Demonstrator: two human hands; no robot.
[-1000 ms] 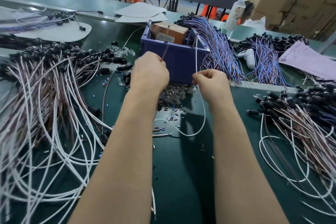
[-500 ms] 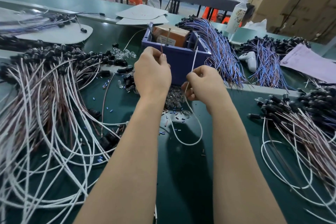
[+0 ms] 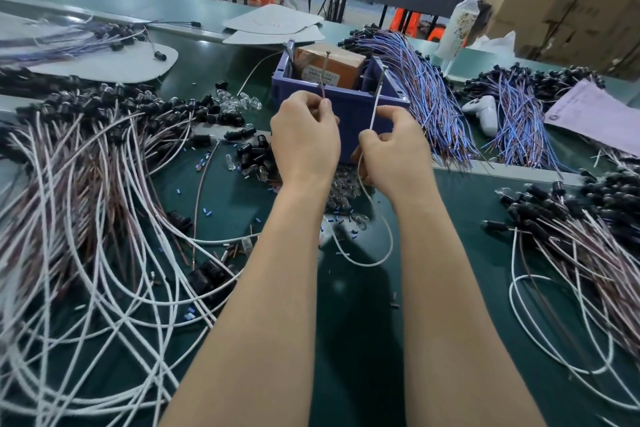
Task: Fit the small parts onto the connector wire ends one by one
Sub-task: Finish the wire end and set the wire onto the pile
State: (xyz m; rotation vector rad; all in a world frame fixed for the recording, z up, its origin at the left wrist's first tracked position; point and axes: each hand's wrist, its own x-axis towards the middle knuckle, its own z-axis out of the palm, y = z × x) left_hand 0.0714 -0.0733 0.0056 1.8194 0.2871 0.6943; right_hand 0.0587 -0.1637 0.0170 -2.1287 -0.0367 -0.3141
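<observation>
Both forearms reach out over the dark green matted table [image 3: 467, 204], and the hands meet just in front of a blue plastic bin [image 3: 348, 107]. The left hand [image 3: 304, 139] has its fingers curled in, thumb and forefinger pinching a thin brown wire [image 3: 322, 83] that stands almost upright above the knuckles. The right hand [image 3: 394, 152] is closed round a white wire [image 3: 376, 100], which rises at a slight lean past the bin's front wall and drops below the palm into a loose loop lying on the mat. Both wire tips show a tiny crosswise head; whether a part sits on either I cannot tell. Beneath the wrists lies a heap of small clear parts [image 3: 341, 189], glassy and rounded, with tiny blue sleeves [image 3: 207, 158] scattered on the mat to the left. Inside the bin sits a brown cardboard box [image 3: 332, 66] with a printed label. To the left sprawls a tangle of white and brown wires [image 3: 86, 184] tipped with shiny black cylindrical caps [image 3: 138, 104]; a like heap of wires [image 3: 588, 239] lies on the right. Behind the bin fan out bundles of blue and purple wires [image 3: 426, 94], and a white plastic bottle [image 3: 462, 21] stands upright beyond them.
</observation>
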